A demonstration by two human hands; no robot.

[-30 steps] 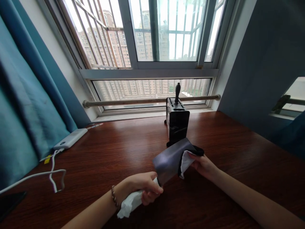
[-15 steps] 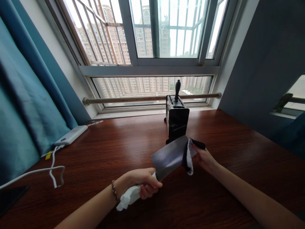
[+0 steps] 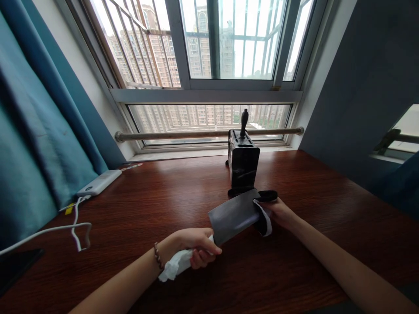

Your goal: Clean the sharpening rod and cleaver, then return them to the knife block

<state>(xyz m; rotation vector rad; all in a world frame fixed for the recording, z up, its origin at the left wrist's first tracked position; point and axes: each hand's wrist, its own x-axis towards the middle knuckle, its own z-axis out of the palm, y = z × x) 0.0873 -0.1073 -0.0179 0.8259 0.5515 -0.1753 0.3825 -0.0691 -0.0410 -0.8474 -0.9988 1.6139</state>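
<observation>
My left hand (image 3: 195,250) is closed round the handle of a cleaver, with white tissue (image 3: 175,265) wrapped about the handle and sticking out behind the fist. The broad grey cleaver blade (image 3: 233,214) points up and to the right over the wooden desk (image 3: 163,200). My right hand (image 3: 278,212) is closed on a black and white cloth (image 3: 263,212) folded over the blade's far end. A black knife block (image 3: 242,165) with one dark handle standing in it is just behind the blade.
A white power bank (image 3: 99,182) with a white cable (image 3: 59,229) lies at the desk's left side, beside a teal curtain (image 3: 36,131). A dark phone (image 3: 15,270) lies at the near left edge. A window and rail run along the back; a grey wall stands at right.
The cloth in my right hand has slid along the blade's far end and now sits folded over its tip. The cleaver has tilted a little flatter.
</observation>
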